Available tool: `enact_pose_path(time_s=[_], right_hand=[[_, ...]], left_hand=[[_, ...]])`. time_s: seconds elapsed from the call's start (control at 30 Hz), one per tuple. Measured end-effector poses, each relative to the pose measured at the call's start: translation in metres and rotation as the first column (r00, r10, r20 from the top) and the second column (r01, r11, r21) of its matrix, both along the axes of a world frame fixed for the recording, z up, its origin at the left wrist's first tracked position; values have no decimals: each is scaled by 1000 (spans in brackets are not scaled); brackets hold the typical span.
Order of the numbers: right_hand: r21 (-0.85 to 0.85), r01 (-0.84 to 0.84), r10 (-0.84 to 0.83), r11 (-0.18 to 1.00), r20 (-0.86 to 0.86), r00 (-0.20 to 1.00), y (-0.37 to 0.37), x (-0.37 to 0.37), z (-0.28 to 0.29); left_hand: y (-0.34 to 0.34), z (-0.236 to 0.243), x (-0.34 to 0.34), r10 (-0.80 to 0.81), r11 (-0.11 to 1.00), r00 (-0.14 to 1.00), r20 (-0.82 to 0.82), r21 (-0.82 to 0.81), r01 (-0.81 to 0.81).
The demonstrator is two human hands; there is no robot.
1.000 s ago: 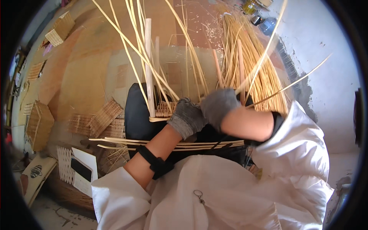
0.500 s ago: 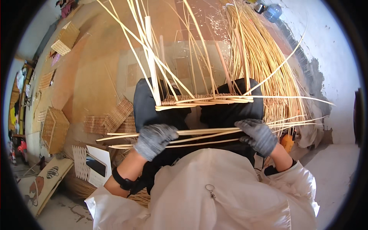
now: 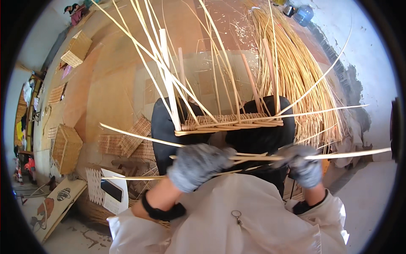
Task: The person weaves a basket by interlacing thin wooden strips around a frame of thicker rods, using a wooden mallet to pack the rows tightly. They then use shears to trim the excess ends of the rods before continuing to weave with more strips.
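A partly woven wicker basket [image 3: 230, 122] rests across my knees, with thick posts and long thin rods standing up from it. Closer to my body, my left hand [image 3: 199, 166], in a grey glove, is closed around several peeled wicker rods [image 3: 256, 157]. Their ends stick out on its left side. My right hand [image 3: 301, 164], also gloved and slightly blurred, closes on the same rods at the right; a long end runs out past it. Both hands are in front of my belly, apart from the basket. How the fingers lie on the rods is partly hidden.
A large bundle of loose rods [image 3: 298, 76] lies at the right, beside the wall [image 3: 372, 63]. To the left are woven baskets [image 3: 67, 149], flat woven pieces [image 3: 127, 142], and a phone [image 3: 111, 189] on white paper. A water jug [image 3: 303, 15] stands at the far right.
Both hands have shifted right, the left one more, so they are closer together. The rods between them now spread farther out to both sides. The whole view has moved slightly.
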State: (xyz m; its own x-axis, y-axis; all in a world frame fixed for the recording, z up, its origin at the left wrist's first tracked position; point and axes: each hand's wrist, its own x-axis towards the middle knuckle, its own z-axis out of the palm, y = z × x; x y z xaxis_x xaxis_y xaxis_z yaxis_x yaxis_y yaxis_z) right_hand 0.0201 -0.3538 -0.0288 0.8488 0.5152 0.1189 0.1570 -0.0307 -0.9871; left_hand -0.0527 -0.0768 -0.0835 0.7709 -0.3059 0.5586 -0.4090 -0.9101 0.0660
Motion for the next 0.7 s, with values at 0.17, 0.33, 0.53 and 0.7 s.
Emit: enact_pose_path(time_s=[0.17, 0.33, 0.53, 0.7], right_hand=[[-31, 29, -30, 999, -40, 999, -11, 6, -49], [110, -62, 50, 992, 103, 993, -19, 12, -57], [-59, 238, -217, 969, 247, 944, -43, 9, -40], [40, 415, -408, 909, 290, 866, -60, 3, -41]], left_hand=[[7, -32, 16, -241, -128, 887, -395, -893, -432], [37, -32, 56, -330, 237, 751, -572, -820, -521], [28, -13, 47, -170, 563, 674, -719, -632, -532], [18, -16, -6, -61, 584, 864, -499, -720, -374]])
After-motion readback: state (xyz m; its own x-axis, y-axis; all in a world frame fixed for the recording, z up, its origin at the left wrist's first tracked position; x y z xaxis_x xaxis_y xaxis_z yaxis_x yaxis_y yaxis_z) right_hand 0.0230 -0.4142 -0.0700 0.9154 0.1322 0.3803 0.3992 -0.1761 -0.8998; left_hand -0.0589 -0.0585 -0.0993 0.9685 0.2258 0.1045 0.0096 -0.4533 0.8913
